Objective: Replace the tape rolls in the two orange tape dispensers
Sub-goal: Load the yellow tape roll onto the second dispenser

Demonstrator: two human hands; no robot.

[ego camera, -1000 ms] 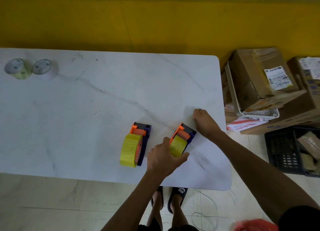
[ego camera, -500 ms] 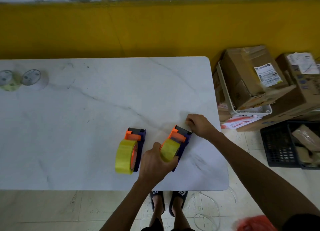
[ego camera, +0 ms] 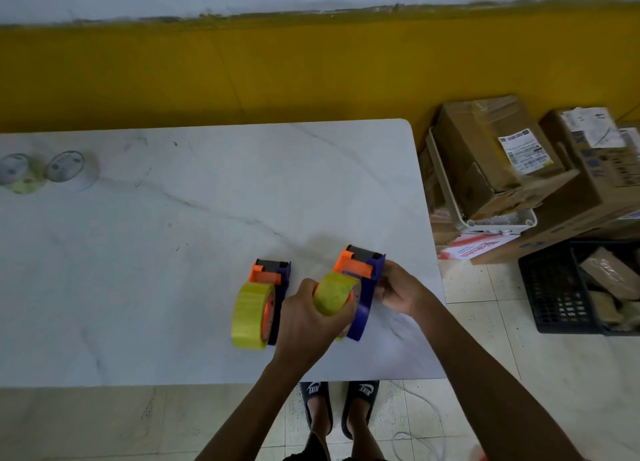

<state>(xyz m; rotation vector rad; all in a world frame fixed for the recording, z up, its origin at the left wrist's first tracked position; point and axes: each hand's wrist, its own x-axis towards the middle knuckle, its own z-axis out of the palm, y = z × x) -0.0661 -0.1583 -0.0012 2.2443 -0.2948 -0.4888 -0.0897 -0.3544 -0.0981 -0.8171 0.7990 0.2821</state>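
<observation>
Two orange and purple tape dispensers sit near the front right of the white marble table. The left dispenser stands alone with a yellow tape roll on it. My left hand wraps the yellow roll of the right dispenser, and my right hand grips that dispenser's purple side. Two spare rolls lie at the table's far left: a yellowish one and a whitish one.
Cardboard boxes and a white tray stand on the floor just right of the table. A black crate with packages sits in front of them. My sandalled feet are under the table's front edge. A yellow wall runs behind.
My right hand moved from the table surface beyond the right dispenser onto its purple side. My left hand closed further over the yellow roll. The camera view shifted.
</observation>
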